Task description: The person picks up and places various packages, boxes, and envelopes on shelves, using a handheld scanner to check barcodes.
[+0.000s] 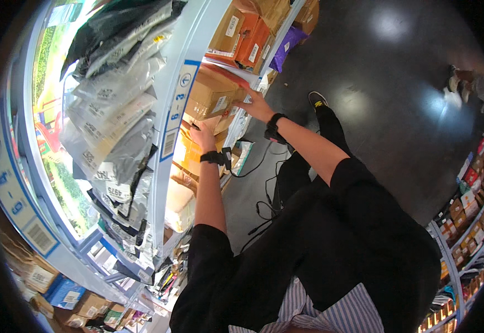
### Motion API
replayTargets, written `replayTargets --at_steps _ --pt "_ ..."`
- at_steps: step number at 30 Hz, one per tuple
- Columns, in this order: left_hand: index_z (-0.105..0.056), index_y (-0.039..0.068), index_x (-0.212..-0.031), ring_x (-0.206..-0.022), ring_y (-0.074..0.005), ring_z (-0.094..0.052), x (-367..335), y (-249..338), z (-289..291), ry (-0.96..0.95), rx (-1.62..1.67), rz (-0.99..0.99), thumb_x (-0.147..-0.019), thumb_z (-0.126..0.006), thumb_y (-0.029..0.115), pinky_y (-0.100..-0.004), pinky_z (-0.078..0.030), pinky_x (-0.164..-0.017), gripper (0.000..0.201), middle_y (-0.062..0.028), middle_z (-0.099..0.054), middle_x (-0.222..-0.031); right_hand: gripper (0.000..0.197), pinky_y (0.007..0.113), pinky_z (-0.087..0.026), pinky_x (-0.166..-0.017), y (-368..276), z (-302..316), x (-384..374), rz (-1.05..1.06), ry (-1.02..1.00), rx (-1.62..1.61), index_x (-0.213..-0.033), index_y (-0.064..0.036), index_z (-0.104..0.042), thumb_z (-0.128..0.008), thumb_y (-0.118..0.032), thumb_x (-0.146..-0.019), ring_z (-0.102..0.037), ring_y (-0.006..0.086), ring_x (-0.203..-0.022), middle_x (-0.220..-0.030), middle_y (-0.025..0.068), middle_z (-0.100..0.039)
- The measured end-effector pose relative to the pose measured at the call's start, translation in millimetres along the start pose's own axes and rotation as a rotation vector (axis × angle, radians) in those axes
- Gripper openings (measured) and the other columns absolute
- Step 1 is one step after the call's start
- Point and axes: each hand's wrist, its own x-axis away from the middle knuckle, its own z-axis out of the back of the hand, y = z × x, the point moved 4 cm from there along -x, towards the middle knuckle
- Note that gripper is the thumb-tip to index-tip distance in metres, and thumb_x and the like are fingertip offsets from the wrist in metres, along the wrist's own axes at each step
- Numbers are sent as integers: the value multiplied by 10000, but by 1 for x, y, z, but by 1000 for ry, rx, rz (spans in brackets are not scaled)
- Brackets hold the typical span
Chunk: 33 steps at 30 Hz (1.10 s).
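A brown cardboard box (213, 91) with a white label sits on the shelf between my hands. My right hand (257, 106) grips its right end, the fingers bent over the edge. Against the near side of the same box is my left hand (203, 137), with its fingers curled there. A small dark piece shows by the left fingers, too small to name. Each wrist wears a black strap, and a device sits on the left one. Below my left hand lies a yellow-orange package (188, 152).
Orange boxes (251, 47) and a purple bag (287, 49) stand farther along the shelf. Grey plastic parcels (114, 127) are piled left of the pale blue shelf post (167, 111). Black cables (261, 208) hang near my legs. Another loaded shelf (469, 222) stands at right.
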Motion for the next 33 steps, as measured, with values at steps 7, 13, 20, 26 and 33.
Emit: replayTargets --at_steps 7,13,20,26,33 --pt "-556 -176 -1042 -1017 -404 -598 -14 2 -11 -260 -193 281 -790 -576 256 -432 -456 -861 501 -313 -619 -1043 739 374 -468 -912 15 -8 -11 -13 0 -27 -1396 -66 -362 -694 -300 -778 -610 325 -1038 -1188 219 -586" --pt "-589 -178 -1019 -1046 -385 -594 -44 -12 -21 -338 37 204 -820 -590 322 -387 -448 -898 538 -302 -620 -1058 735 378 -436 -945 -5 -17 -10 124 -19 38 -1425 -118 -333 -683 -312 -808 -568 333 -1083 -1203 235 -561" --pt "-561 -150 -1084 -885 -277 -648 7 65 -37 -268 513 516 -770 -644 154 -343 -517 -701 445 -188 -638 -1026 694 407 -461 -868 -4 29 -19 2 74 205 -1430 -142 -310 -620 -366 -851 -588 382 -993 -1078 260 -605" --pt "-450 -71 -1225 -938 -271 -600 12 61 -61 -235 571 651 -723 -733 220 -394 -526 -744 645 -156 -571 -1122 570 409 -500 -717 -14 64 -26 -103 -41 397 -1305 -55 -460 -587 -389 -862 -649 350 -817 -857 197 -672" --pt "-325 87 -1343 -797 -218 -581 -11 28 -69 -405 551 548 -798 -742 237 -377 -520 -604 703 -98 -586 -1062 388 398 -512 -707 -22 119 5 -161 48 323 -1144 -67 -614 -595 -325 -855 -655 309 -808 -869 165 -671"
